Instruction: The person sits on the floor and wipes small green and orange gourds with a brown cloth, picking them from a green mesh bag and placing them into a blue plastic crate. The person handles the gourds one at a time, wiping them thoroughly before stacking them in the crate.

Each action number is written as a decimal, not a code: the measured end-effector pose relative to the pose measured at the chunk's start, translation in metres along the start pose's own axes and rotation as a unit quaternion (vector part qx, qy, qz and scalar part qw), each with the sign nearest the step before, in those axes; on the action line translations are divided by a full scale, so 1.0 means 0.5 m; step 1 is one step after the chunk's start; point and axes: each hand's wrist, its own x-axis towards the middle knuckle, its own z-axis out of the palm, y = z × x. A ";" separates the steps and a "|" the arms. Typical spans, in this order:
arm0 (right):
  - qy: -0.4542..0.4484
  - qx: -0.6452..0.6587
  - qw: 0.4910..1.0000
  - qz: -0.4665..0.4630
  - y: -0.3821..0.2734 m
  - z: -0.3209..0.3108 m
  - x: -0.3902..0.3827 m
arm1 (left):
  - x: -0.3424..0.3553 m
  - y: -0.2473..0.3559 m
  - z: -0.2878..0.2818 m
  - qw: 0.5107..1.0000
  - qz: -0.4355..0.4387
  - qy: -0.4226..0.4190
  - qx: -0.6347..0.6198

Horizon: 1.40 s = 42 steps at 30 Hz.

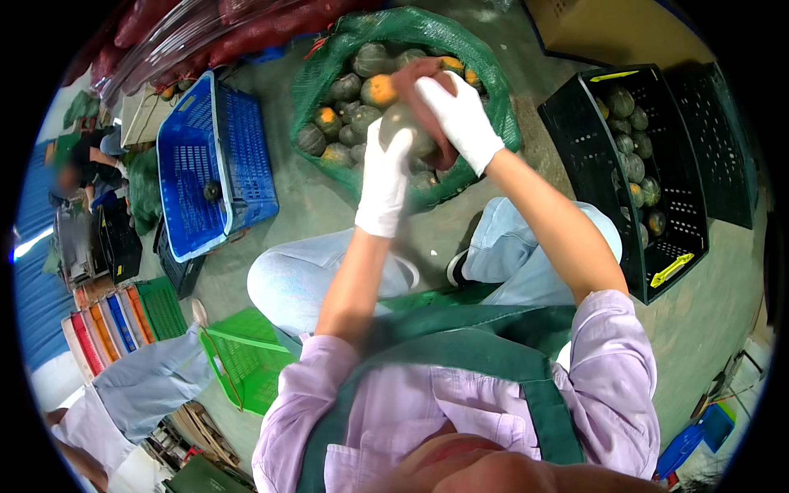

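Over a green mesh sack (500, 90), rolled open at its mouth, I hold a dark green pumpkin (404, 123), blurred by motion. My left hand (384, 182), in a white glove, is closed round its near left side. In my right hand (460, 119), also white-gloved, is a reddish-brown cloth (417, 82), pressed on the pumpkin's upper right side; part of the cloth hangs down beside it. Inside the sack lie several small pumpkins (371, 60), dark green, some with orange patches.
On the right stands a black crate (588, 156) with several pumpkins. A blue crate (238, 156) at the left holds one small dark pumpkin (212, 191). Near my left knee is a green crate (246, 361). Red mesh sacks (271, 29) lie at the back; two other people are at the left.
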 end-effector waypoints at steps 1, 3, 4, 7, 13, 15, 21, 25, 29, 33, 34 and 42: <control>-0.004 0.146 0.986 0.085 0.062 -0.025 0.033 | -0.002 0.004 0.005 0.999 -0.016 -0.040 -0.024; -0.058 0.251 0.958 0.124 0.052 -0.020 0.013 | -0.009 0.026 0.000 0.992 -0.052 -0.080 -0.081; -0.069 0.224 0.966 0.108 0.046 -0.022 0.015 | -0.010 0.037 0.000 0.986 -0.074 -0.090 -0.117; -0.092 0.163 0.980 0.070 0.031 -0.042 0.025 | -0.001 0.047 -0.011 0.982 -0.102 -0.102 -0.125; -0.050 0.204 0.975 0.070 0.012 -0.025 0.018 | 0.015 0.048 -0.024 0.952 -0.187 -0.060 -0.234; -0.056 0.217 0.970 0.093 -0.017 -0.024 0.003 | 0.014 0.053 -0.005 0.962 -0.193 0.000 -0.192; -0.082 -0.230 0.929 -0.279 -0.010 0.002 -0.037 | 0.036 0.034 0.020 0.978 -0.139 0.010 -0.156; -0.038 0.014 0.999 0.003 -0.002 0.016 -0.022 | -0.002 0.011 0.024 0.990 -0.122 0.050 -0.060; -0.028 -0.090 0.995 -0.009 0.042 -0.007 0.015 | -0.011 0.010 0.015 0.954 -0.218 0.087 -0.189; 0.046 -0.022 0.999 -0.017 0.024 -0.054 0.040 | 0.022 0.028 -0.040 0.897 -0.265 -0.015 -0.353; 0.057 -0.017 0.998 -0.023 0.030 -0.062 0.042 | 0.025 0.022 -0.044 0.916 -0.245 0.029 -0.315; 0.026 -0.184 0.979 -0.084 0.003 0.038 -0.044 | 0.005 -0.001 0.027 0.948 -0.158 0.068 -0.268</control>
